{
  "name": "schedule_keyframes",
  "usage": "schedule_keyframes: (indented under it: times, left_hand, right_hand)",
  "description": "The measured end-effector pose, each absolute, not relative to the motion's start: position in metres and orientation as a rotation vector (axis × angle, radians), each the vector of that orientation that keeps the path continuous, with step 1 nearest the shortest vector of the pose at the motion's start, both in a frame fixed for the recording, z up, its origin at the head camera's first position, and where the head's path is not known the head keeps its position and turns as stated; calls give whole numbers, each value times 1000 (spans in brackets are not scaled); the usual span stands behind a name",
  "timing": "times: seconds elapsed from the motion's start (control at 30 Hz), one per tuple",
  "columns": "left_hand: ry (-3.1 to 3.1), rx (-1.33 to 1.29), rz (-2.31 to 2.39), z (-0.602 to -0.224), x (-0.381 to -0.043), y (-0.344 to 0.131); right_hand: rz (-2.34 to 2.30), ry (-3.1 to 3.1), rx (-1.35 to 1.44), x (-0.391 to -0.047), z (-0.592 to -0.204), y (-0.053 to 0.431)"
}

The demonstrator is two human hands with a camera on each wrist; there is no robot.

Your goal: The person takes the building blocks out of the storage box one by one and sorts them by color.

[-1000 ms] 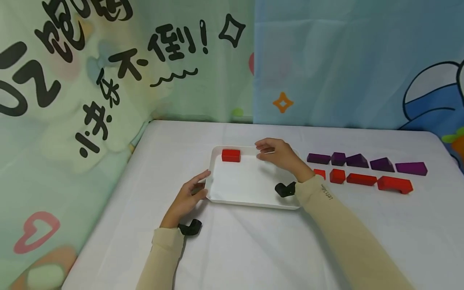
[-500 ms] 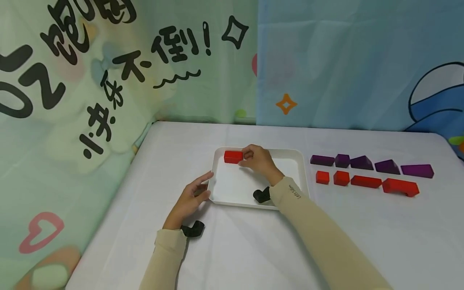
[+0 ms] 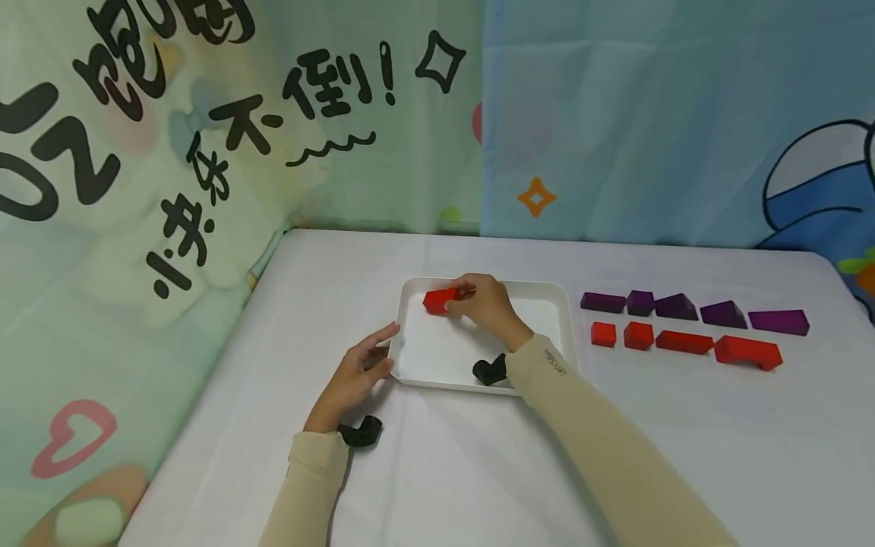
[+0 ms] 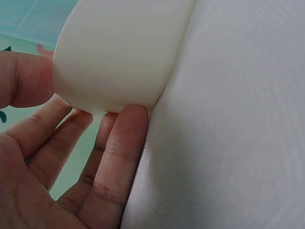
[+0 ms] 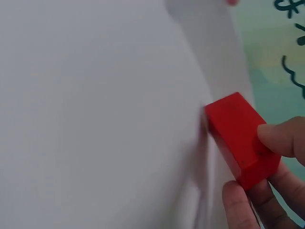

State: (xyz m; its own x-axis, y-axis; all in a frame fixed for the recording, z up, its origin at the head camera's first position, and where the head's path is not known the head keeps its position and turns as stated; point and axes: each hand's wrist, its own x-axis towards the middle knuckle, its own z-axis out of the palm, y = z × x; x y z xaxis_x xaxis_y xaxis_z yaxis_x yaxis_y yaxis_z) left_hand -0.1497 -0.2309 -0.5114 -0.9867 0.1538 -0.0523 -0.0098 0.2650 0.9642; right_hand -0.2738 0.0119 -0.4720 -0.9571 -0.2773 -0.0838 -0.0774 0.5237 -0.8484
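Note:
My right hand (image 3: 488, 305) pinches a red rectangular block (image 3: 439, 301) at its right end, over the far left part of a white tray (image 3: 437, 349). In the right wrist view the block (image 5: 240, 138) sits between the thumb (image 5: 283, 138) and fingers, tilted beside the tray's wall. My left hand (image 3: 354, 380) rests its fingertips against the tray's left edge near the front corner. In the left wrist view those fingers (image 4: 121, 152) touch the outside of the tray's rounded white wall (image 4: 119, 52).
To the tray's right lie two rows of blocks: several purple ones (image 3: 677, 306) behind, several red ones (image 3: 683, 342) in front, one with an arched underside (image 3: 748, 351). A white cloth covers the table (image 3: 437, 471). Printed curtains (image 3: 615, 114) hang behind and at the left.
My right hand has moved left across the tray to the red block and grips it. The block has turned and shifted slightly nearer. My left hand stays at the tray's edge.

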Motion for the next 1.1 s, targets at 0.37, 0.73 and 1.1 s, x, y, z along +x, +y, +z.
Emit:
schedule_keyframes:
  times: [0.37, 0.73, 1.1]
  left_hand:
    - [2359, 144, 1850, -514, -150, -229]
    - [2352, 134, 1847, -510, -145, -225]
    - [2384, 123, 1798, -507, -142, -223]
  right_hand:
    - [-1480, 2452, -441, -252, -421, 86]
    - [-1314, 2598, -354, -227, -404, 211]
    - [-1114, 2843, -80, -198, -412, 323]
